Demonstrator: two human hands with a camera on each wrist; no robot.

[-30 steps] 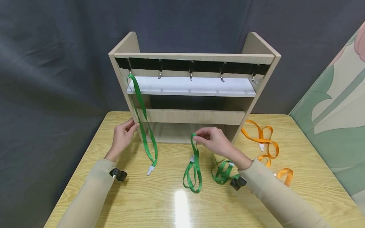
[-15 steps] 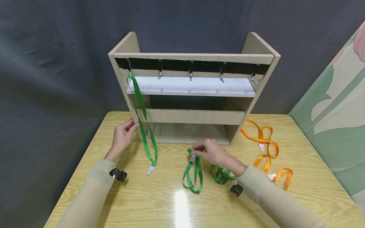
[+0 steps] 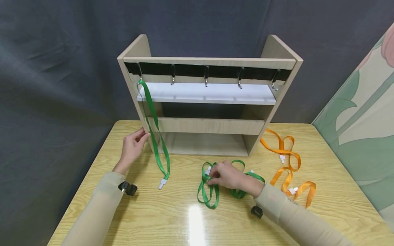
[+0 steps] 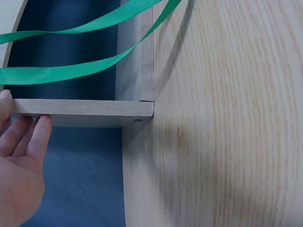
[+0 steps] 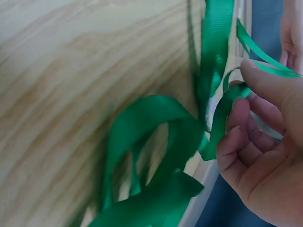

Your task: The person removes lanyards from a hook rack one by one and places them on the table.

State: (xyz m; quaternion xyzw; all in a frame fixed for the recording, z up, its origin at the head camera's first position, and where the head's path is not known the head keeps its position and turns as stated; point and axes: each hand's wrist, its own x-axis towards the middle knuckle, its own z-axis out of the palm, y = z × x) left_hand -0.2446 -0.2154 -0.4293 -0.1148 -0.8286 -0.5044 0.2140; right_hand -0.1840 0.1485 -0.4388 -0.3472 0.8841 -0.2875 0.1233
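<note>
My left hand point(image 3: 132, 150) grips the left side panel of a pale wooden rack point(image 3: 207, 125), thumb and fingers on either side of the board point(image 4: 85, 107). A green lanyard point(image 3: 149, 102) hangs from the leftmost hook, its white clip point(image 3: 162, 183) low in front of the rack. On the table, my right hand point(image 3: 231, 176) is at the upper part of another green lanyard point(image 3: 211, 206); the right wrist view shows its ribbon point(image 5: 218, 118) between thumb and fingers. A third green lanyard point(image 3: 238, 194) lies coiled, partly hidden under the right wrist.
Several metal hooks point(image 3: 206, 82) line the rack's black strip. Orange lanyards point(image 3: 295, 159) lie on the table point(image 3: 154, 218) at right, partly behind the right sleeve. A dark curtain point(image 3: 209, 27) stands behind, a floral panel point(image 3: 366, 119) at right.
My right hand has come down and toward me, lowering the upper loop of the middle green lanyard onto the table. The left hand has stayed on the rack.
</note>
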